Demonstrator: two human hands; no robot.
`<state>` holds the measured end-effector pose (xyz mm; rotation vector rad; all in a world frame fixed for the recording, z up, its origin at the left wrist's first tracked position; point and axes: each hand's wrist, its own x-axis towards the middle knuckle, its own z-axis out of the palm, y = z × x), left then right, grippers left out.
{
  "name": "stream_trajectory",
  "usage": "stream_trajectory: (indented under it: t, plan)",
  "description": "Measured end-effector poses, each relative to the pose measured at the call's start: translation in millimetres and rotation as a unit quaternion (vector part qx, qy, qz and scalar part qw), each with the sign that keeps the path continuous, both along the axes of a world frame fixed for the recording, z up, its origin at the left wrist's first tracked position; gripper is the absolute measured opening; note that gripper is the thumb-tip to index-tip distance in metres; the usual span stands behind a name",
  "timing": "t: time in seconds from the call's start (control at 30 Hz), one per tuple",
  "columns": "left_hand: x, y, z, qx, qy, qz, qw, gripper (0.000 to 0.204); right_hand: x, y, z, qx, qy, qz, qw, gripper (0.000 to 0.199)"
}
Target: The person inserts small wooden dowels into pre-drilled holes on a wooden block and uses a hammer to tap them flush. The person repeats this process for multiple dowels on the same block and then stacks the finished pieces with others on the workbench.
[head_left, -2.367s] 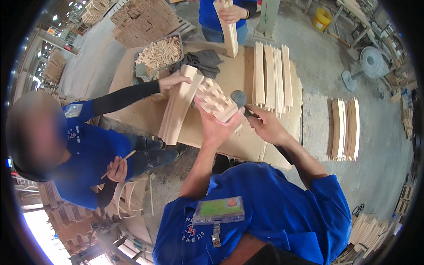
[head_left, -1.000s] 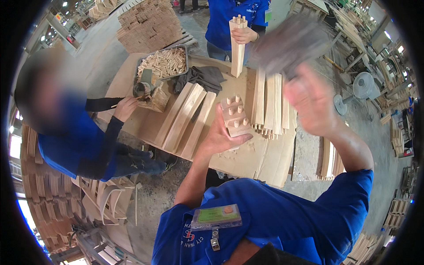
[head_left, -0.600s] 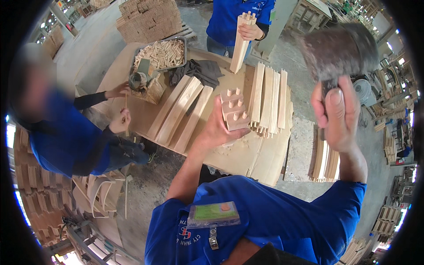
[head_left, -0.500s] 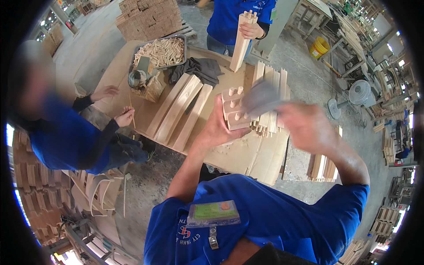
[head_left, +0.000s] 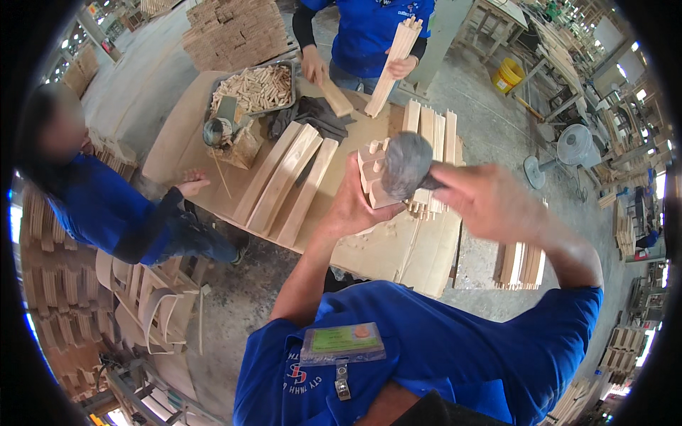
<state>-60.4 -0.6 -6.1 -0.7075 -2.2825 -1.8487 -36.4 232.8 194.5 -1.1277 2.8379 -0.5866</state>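
Observation:
My left hand point(head_left: 346, 207) is wrapped round a bundle of wooden slats point(head_left: 370, 170), with round dowels standing out of their upper ends. A mallet point(head_left: 407, 167) with a rounded dark grey head is gripped by its handle in my right hand point(head_left: 486, 206), which is blurred by motion. The mallet head is over the dowel ends and hides part of them; whether it touches them I cannot tell. Just beyond my hands, more slats with dowels point(head_left: 430, 135) lie on the cardboard-covered table point(head_left: 376, 255).
Three curved slats point(head_left: 284, 181) lie left of my left hand. Behind them are a dowel tray point(head_left: 293, 85), a dark cloth point(head_left: 312, 117) and a pot point(head_left: 215, 133) with a thin stick point(head_left: 224, 181). Co-workers stand at left and across, the far one holding a slat point(head_left: 335, 98) and a slat bundle point(head_left: 391, 71).
The mallet head has shifted left and lower over the dowels. The co-worker at left has moved back, leaving the thin stick by the pot. The far co-worker's other hand now shows, holding a slat.

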Motion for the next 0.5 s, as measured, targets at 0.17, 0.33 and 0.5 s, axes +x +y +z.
stream_trajectory:
  t: [0.17, 0.33, 0.5]
  plan:
    - [4.9, -2.0, 4.0, 0.061, -0.057, -0.025, 0.996, 0.104, 5.2, 1.2, 28.4, -0.091, -0.095, -0.098, 0.986, 0.025]
    - [5.4, -4.5, 0.9, 0.079, -0.047, -0.023, 0.996, 0.105, 10.8, -2.8, -36.2, -0.005, 0.041, -0.024, 0.999, 0.026]
    - [3.1, -5.3, -20.1, 0.083, -0.098, -0.047, 0.991, 0.111, 6.7, 27.6, -62.8, -0.131, -0.024, -0.057, 0.990, 0.024]
